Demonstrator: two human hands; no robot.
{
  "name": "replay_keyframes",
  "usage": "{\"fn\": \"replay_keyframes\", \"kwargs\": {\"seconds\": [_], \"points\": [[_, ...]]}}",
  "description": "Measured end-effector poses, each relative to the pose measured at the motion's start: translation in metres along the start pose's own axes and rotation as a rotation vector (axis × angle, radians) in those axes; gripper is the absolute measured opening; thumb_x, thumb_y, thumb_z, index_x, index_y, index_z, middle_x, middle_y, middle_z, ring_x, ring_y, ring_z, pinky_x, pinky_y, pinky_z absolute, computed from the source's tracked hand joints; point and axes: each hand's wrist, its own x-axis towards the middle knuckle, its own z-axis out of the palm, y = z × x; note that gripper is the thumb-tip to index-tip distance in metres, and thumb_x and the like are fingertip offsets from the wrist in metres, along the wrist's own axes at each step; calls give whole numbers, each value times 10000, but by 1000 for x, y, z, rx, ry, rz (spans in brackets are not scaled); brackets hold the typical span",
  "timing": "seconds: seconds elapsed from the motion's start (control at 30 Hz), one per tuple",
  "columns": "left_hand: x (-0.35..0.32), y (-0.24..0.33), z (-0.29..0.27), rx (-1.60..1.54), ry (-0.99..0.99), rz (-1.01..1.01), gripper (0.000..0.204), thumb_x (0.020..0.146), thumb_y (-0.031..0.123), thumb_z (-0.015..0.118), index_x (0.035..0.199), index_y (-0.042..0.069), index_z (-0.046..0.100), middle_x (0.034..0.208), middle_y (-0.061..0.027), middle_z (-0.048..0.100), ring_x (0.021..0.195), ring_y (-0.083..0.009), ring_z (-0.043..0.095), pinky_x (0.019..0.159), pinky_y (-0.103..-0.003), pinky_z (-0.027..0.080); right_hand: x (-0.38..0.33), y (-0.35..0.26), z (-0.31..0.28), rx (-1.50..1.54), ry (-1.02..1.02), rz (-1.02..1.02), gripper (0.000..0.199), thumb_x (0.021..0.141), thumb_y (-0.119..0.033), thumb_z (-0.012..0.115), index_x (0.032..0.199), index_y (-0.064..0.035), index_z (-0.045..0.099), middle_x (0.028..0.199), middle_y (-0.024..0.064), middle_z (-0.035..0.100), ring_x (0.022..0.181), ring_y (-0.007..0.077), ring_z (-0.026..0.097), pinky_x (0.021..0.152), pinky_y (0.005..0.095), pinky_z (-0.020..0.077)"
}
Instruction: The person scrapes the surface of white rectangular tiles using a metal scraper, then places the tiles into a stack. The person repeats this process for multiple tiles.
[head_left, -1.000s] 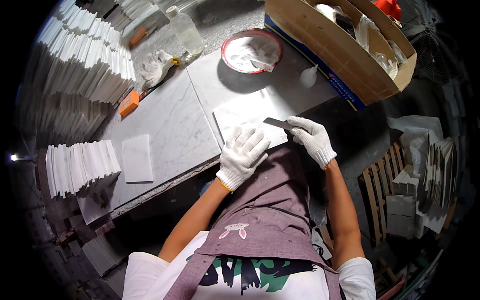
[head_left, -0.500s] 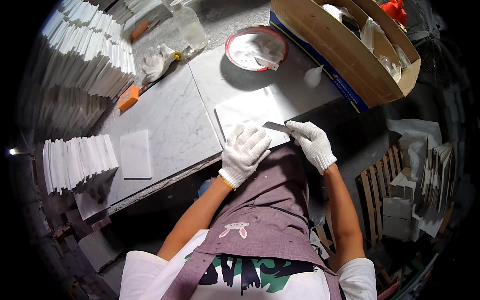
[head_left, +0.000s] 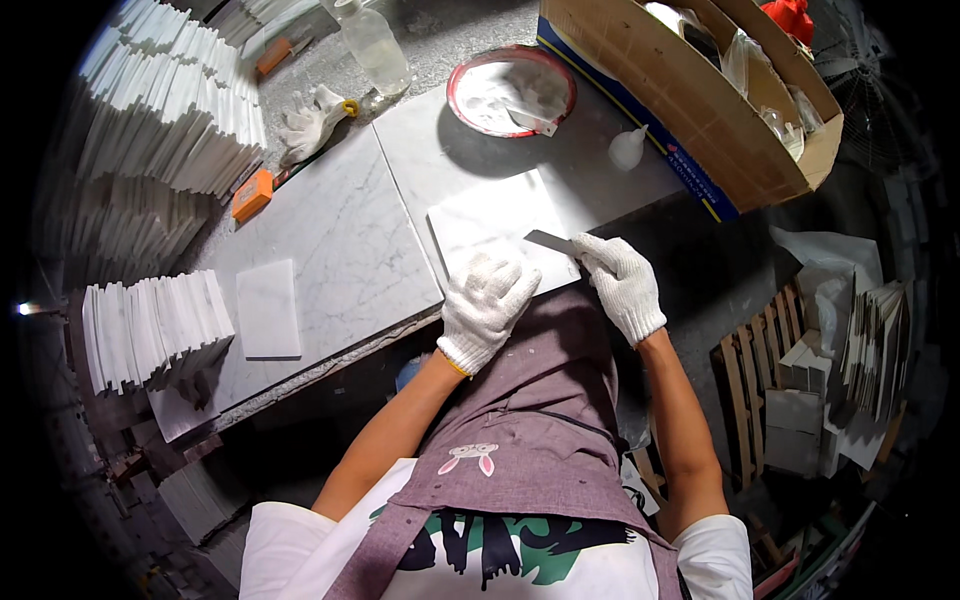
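Note:
A square white stone tile (head_left: 502,215) lies on the marble slabs of the bench in front of me. My left hand (head_left: 488,308), in a white knitted glove, rests at the tile's near left corner. Its fingers are curled in, and their tips are hidden. My right hand (head_left: 620,284), gloved alike, pinches a flat grey metal scraper (head_left: 551,241) over the tile's right side. The blade points left; its handle end is covered by the fingers. Beyond the tile stands a red-rimmed bowl (head_left: 478,118) of white paste, with a pale flat piece (head_left: 531,122) in it.
A white squeeze bulb (head_left: 628,150) sits beside a long cardboard box (head_left: 690,85). Left are a thin tile (head_left: 268,310), a row of upright tiles (head_left: 155,328), tall tile stacks (head_left: 180,100), an orange block (head_left: 252,196), spare gloves (head_left: 310,128) and a clear bottle (head_left: 375,50).
My left hand's fingers, spread flat over the tile before, are now curled in. The right hand and scraper have shifted only slightly.

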Motion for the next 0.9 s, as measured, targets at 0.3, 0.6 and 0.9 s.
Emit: {"fn": "replay_keyframes", "kwargs": {"seconds": [0.3,0.6,0.9], "points": [[1,2,-2,5,-24,-26,342,721,163,773,1052,169,691,1013,-16,621,997,-229,598,968,-452,451,-22,0,11,40,71,-13,275,874,-26,610,1128,-84,699,879,96,690,793,225,661,723,304,515],[-1,2,3,10,4,-38,326,727,172,770,1044,164,690,1012,-18,628,996,-232,596,974,-454,448,-48,-1,24,43,74,57,324,852,5,595,1144,-85,702,859,112,660,769,234,652,713,308,515],[2,4,-2,-15,-29,-52,366,707,150,774,1055,157,662,1018,-37,624,1008,-263,586,971,-466,454,-1,5,-1,100,-73,103,266,888,-23,595,1131,-51,698,903,80,678,790,172,637,710,274,501]]}}
